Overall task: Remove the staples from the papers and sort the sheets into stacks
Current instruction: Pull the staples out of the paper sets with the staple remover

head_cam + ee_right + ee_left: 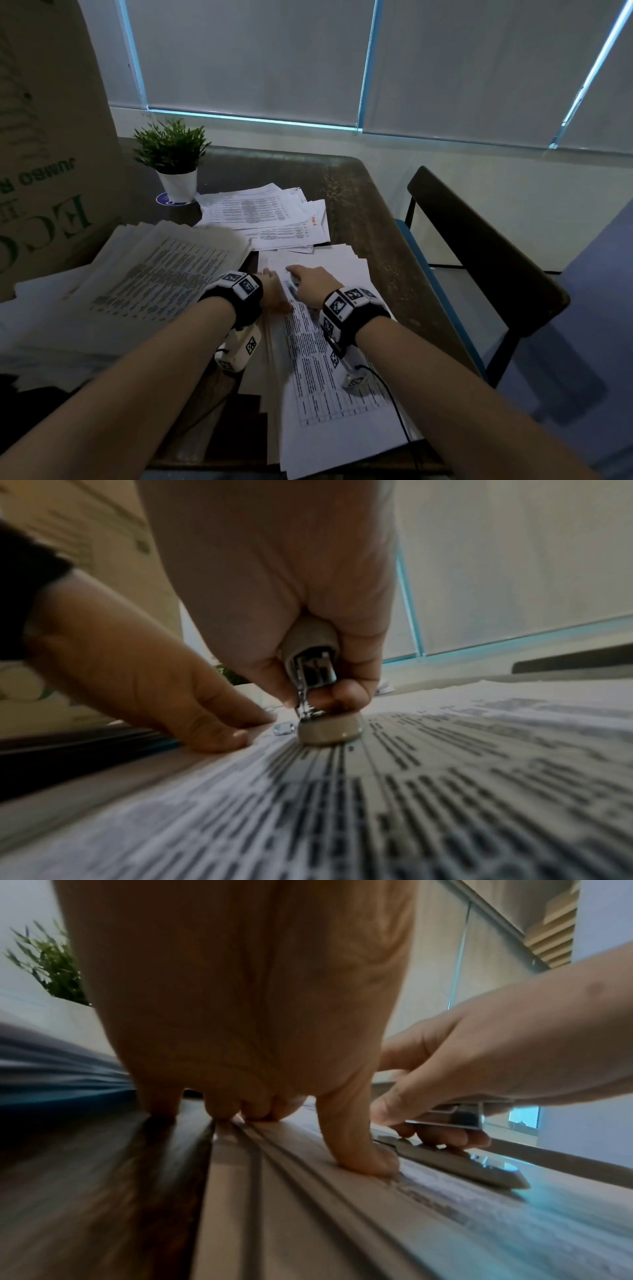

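Mid-task; right hand [310,279] clamps remover [316,685] onto top sheet [329,370] at 12 o'clock corner; left hand [274,291] presses fingertips [363,1161] beside it; loose stacks [270,212] at 12, thick pile [144,284] at 9 likely still stapled.

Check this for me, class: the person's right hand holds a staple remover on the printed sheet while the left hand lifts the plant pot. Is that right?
Not quite. The left hand is not on the plant pot; it presses its fingers down on the printed sheet beside the tool, as the left wrist view shows. The right hand does grip the staple remover on that sheet.
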